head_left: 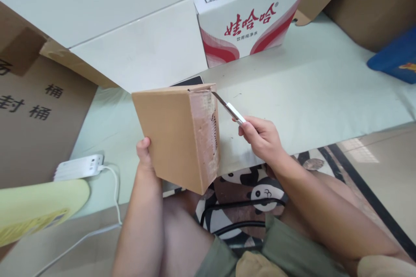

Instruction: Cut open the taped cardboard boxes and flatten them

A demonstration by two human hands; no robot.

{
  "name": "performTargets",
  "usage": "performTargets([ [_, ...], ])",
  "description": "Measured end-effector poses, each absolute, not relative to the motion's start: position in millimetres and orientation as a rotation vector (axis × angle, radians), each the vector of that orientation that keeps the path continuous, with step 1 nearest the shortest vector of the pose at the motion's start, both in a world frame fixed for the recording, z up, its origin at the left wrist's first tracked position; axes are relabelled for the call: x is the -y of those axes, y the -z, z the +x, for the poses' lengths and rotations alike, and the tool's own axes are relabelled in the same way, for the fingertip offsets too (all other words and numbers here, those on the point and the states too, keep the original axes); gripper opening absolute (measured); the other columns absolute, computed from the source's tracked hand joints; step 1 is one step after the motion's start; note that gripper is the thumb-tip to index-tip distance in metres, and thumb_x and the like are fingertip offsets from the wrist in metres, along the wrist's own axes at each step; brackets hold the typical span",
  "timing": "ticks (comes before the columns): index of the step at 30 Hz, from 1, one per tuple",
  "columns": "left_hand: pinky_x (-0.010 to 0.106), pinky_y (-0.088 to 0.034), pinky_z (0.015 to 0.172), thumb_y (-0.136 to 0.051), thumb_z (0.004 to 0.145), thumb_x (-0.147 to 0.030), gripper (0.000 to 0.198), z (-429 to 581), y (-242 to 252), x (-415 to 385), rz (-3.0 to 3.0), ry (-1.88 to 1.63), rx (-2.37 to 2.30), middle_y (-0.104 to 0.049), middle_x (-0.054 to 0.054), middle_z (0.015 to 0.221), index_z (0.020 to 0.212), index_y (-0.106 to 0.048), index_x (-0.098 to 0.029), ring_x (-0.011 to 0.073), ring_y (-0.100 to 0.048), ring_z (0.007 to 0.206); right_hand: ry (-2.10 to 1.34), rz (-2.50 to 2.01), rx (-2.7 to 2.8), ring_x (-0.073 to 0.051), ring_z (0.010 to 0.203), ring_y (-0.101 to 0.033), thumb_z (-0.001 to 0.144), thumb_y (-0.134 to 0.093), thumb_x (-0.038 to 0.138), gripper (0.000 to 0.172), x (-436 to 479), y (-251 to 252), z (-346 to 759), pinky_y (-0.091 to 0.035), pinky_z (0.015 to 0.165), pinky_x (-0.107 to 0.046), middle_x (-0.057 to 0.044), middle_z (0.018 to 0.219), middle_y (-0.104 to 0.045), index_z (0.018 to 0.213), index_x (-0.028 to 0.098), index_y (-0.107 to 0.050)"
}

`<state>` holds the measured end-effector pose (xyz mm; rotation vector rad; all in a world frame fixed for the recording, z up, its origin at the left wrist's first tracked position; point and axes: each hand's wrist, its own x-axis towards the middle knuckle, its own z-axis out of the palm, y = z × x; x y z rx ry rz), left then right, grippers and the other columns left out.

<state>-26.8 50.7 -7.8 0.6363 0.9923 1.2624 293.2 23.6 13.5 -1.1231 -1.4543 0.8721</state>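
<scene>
Boxes stand around the pale green table (308,82). Far to the left is a big brown box (32,138) with black marks. Nearer, a white power bank (79,167) has a white cord (115,186) in its end, and a yellow thing (42,203) lies by it.

Next comes the left hand (144,152). It could get cut if the blade slips off the box's edge, or if it loses its hold and the box tips. Its arm reaches up from the near side. The thumb bends over the box's left edge; the other fingers hide behind, so I cannot tell how wide they spread.

The small box (170,134) is in the middle, held up on a tilt at the table's near edge. Worn tape (202,138) runs down its right side.

The knife (232,110) points left and far, its tip at the tape's far top corner. Pushed too hard, the thin blade could snap or jump. The right hand (261,137) is curled tight around the handle, thumb on top, its arm slanting in from the near right.
</scene>
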Motion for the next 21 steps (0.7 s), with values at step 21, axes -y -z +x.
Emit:
performTargets([
  [21,0.041,-0.064,0.070,-0.086,0.057,-0.055,0.060,-20.1,4.9,-48.6,0.596,-1.184,-0.997,-0.081,0.005,0.095,0.105,-0.075,-0.019,0.0276,-0.075,0.081,-1.095,-1.192,1.371,-0.008,0.050,-0.041,0.098,-0.053,0.041,0.043,-17.4,-15.7,289.3,-0.034,0.048,-0.024,0.002,0.062,-0.057,0.121,0.016,-0.079],
])
